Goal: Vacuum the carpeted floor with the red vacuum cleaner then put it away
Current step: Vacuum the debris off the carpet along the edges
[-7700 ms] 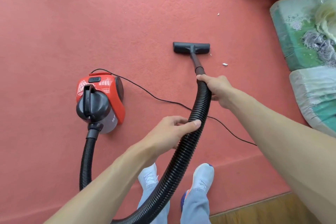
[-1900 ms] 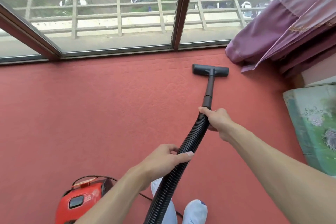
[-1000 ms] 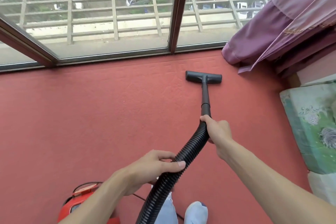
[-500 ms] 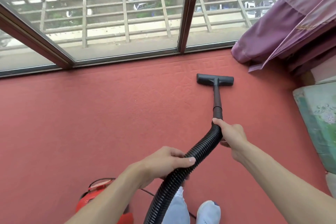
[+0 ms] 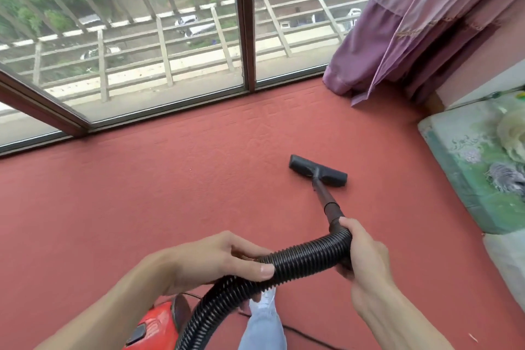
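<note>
mid vacuuming pass. my left hand (image 5: 221, 261) is wrapped round the hose (image 5: 306, 258), right hand (image 5: 360, 258) clamped at its wand end. floor head (image 5: 318, 170) flat on the carpet (image 5: 170, 193), red vacuum cleaner (image 5: 159, 327) by my feet. next, i reckon: push the head toward the window strip.

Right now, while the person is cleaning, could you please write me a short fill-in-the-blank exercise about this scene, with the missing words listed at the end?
1. The left hand and the right hand both grip the black ribbed ____.
2. The nozzle rests flat on the ____.
3. The vacuum cleaner's body is ____ in colour.
4. The curtain to the right of the window is ____.

Missing words: hose; carpet; red; purple.
</note>
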